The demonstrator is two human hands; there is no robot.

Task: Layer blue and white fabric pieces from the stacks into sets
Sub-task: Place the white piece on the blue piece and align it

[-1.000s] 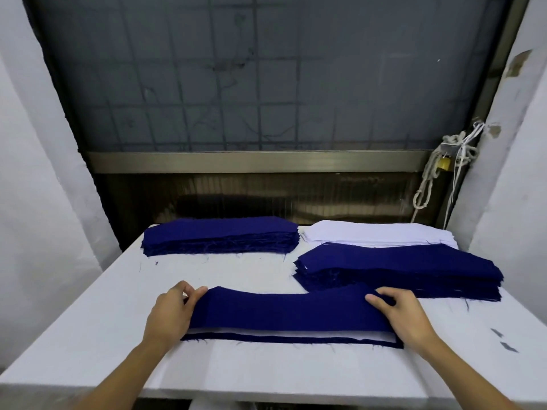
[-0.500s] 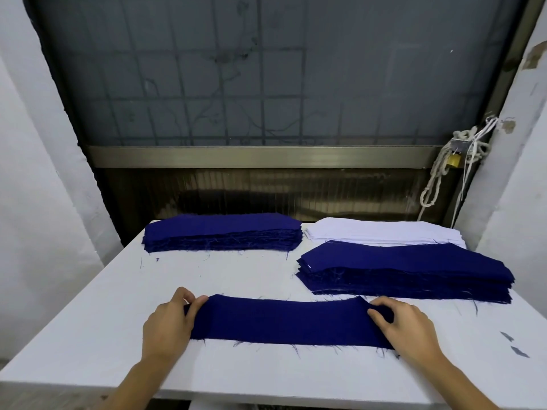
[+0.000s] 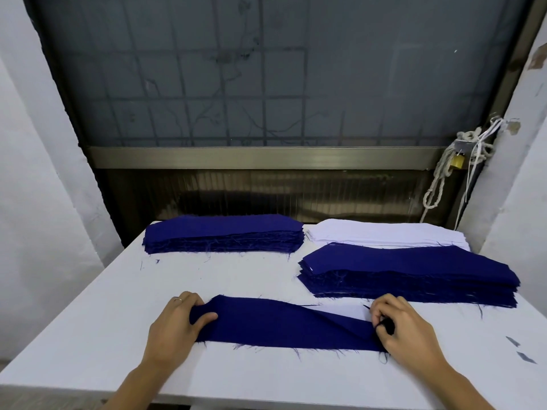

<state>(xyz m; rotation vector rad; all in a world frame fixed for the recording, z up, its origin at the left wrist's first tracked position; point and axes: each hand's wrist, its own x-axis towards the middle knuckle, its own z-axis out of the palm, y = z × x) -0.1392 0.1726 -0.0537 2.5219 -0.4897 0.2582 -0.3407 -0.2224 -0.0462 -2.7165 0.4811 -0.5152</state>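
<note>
- Since the earlier frame, the blue piece has been drawn back along its far right edge. A white piece beneath it is now uncovered there.
- At the left end, the blue piece is gripped by the left hand, with the thumb laid on top and the fingers curled over the end. A ring is seen on one finger.
- Across the near part of the table, the blue piece is stretched between the two hands. Frayed threads are seen along its near edge.
- At the right end, the cloth is pinched by the right hand, the fingers bunched tight on it. A slanting fold is raised just left of them.
- Further back on the left, the left blue stack is set well apart from the hands.
- At the back right, the white stack is laid just beside the left blue stack.
- Just in front of the white stack, the right blue stack is piled, near the right hand.
- Two small grey scraps are left near the table's right edge.
- A rope and a padlock are hung on the frame at the far right.
</note>
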